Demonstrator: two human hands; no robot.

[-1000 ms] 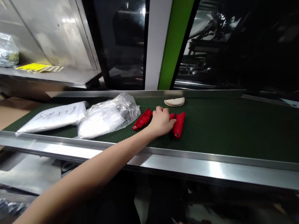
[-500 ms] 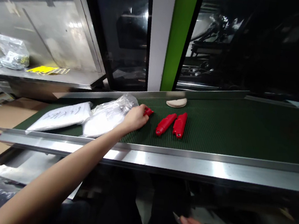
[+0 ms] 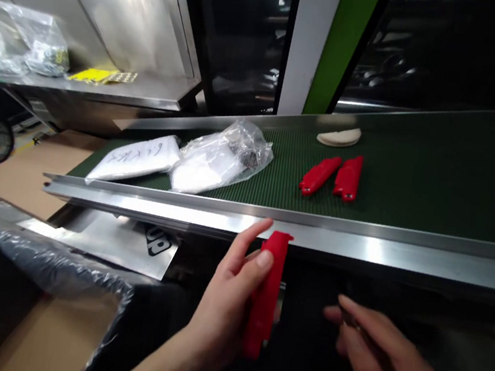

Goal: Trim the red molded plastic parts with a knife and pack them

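My left hand (image 3: 226, 295) is closed around a red plastic part (image 3: 265, 297), held upright in front of the conveyor's near rail, the thumb on its face and the index finger stretched out. To the right, my right hand (image 3: 389, 356), partly blurred, pinches a thin dark tool (image 3: 362, 334); its pointed metal tip showed earlier, and its exact kind is unclear. Two more red plastic parts, one tilted (image 3: 320, 175) and one nearly straight (image 3: 347, 178), lie side by side on the green conveyor belt (image 3: 420, 190). Behind them rests a cream half-round piece (image 3: 339, 137).
Two white packages, one with handwriting (image 3: 136, 159) and one in clear plastic (image 3: 209, 165), lie on the belt's left. A metal rail (image 3: 385, 246) edges the belt. At lower left stands a bin lined with black plastic (image 3: 114, 296). Bagged items (image 3: 48, 56) sit on a metal shelf.
My left hand has lifted the red part off the belt and brought it back toward me, past the rail. My right hand has risen toward it. The view has tilted down and left.
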